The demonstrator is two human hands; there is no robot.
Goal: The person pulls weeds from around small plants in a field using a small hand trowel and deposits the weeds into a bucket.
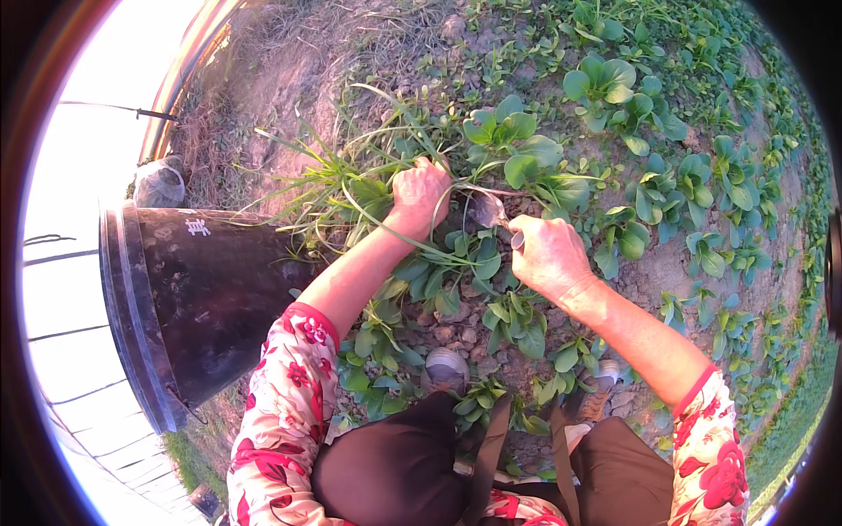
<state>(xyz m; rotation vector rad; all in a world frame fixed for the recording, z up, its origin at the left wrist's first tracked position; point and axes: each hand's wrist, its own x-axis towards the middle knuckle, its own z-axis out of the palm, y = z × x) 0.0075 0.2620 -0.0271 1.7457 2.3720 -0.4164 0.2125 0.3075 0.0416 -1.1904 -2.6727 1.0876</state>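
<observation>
My left hand (421, 197) is closed around a clump of long, thin green blades (329, 174) that look like grass or chives. Its fingers are curled away from view. My right hand (551, 255) grips the handle of a small metal hand trowel (488, 209). The trowel's blade lies at the soil just right of my left hand, with pale stems across its upper side. A leafy green plant (516, 141), probably a young bok choy, grows beyond the blade. More low leaves (477, 256) fill the ground below both hands.
A large black plastic bucket (210, 289), bearing white writing, stands at the left. Rows of leafy greens (704, 181) spread to the right. My shoes (446, 369) stand among plants, and two brown straps (490, 454) hang between my knees. A pale-topped rounded object (159, 184) sits behind the bucket.
</observation>
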